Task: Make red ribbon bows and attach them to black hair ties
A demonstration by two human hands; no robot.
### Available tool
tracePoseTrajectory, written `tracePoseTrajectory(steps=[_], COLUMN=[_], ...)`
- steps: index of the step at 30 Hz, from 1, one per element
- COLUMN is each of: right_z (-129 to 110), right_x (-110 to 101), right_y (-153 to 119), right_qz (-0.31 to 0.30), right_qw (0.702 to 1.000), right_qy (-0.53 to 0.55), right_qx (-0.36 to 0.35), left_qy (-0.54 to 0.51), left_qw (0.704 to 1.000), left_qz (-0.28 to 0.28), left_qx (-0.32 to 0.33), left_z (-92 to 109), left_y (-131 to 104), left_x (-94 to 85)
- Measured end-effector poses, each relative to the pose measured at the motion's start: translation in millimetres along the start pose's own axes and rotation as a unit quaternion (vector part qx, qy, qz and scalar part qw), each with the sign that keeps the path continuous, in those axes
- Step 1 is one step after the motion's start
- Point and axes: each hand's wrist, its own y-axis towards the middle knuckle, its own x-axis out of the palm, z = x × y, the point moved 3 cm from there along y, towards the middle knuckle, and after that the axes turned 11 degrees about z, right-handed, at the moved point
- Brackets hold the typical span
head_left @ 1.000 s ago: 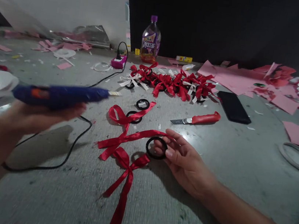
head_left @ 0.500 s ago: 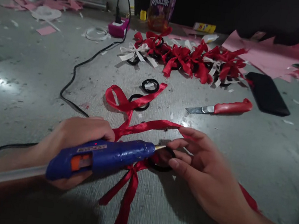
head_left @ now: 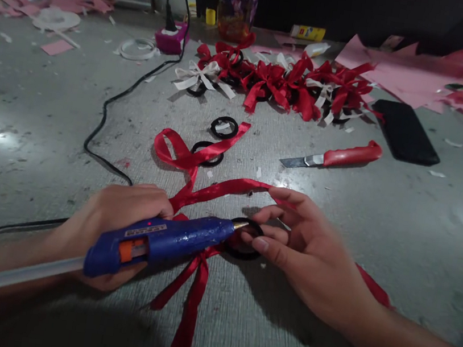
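My left hand [head_left: 120, 227] is closed round a blue hot glue gun [head_left: 179, 241], a clear glue stick [head_left: 27, 280] sticking out of its back end. The gun's metal tip lies over a black hair tie [head_left: 241, 255]. Thumb and fingers of my right hand [head_left: 299, 246] pinch that hair tie at its right side. A red ribbon [head_left: 229, 187] runs from beside my left hand to my right fingertips. Below the gun hang the ends of a red ribbon bow [head_left: 201, 267] next to the hair tie. What lies under the gun is hidden.
Two more hair ties [head_left: 224, 127] lie ahead, one under a ribbon loop [head_left: 170, 147]. A red-handled knife [head_left: 350, 156] and a black phone [head_left: 407, 132] lie to the right. Behind are a row of red bows [head_left: 270, 84], a bottle [head_left: 237, 2] and a cord [head_left: 104, 115].
The view has shifted slightly, so things on the table sit a little further left and up. The gun's tip is now over the hair tie's ring, slightly further from my right fingers.
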Motion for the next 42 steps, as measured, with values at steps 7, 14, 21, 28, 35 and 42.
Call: tracePoseTrajectory(steps=[7,14,21,28,35,42], right_z=[-1.6,-3.6,-4.2,-3.0,-1.9,-2.3], right_x=[0.6,1.9,1.8,0.9,-0.1,-1.8], right_y=[-2.2,-1.2,-1.7,-2.5,-1.8,-1.9], right_qz=[-0.003,0.0,0.0,0.003,0.01,0.019], right_qw=[1.0,1.0,1.0,1.0,1.0,0.999], right_qy=[-0.006,-0.017,-0.017,-0.018,-0.019,-0.032], right_qx=[0.004,0.008,0.003,-0.003,-0.007,-0.016], left_qy=[0.0,0.012,0.019,0.022,0.019,0.016], left_qw=[1.0,1.0,1.0,1.0,1.0,1.0], left_qz=[-0.008,-0.007,-0.012,-0.015,-0.018,-0.022], left_qx=[-0.003,0.0,-0.001,-0.006,-0.001,-0.004], left_z=[0.0,0.3,-0.3,-0.7,-1.3,-1.4], left_y=[0.9,1.1,0.3,0.4,1.2,1.0], left_x=[-0.9,-0.1,-0.1,-1.8,-1.8,-2.7])
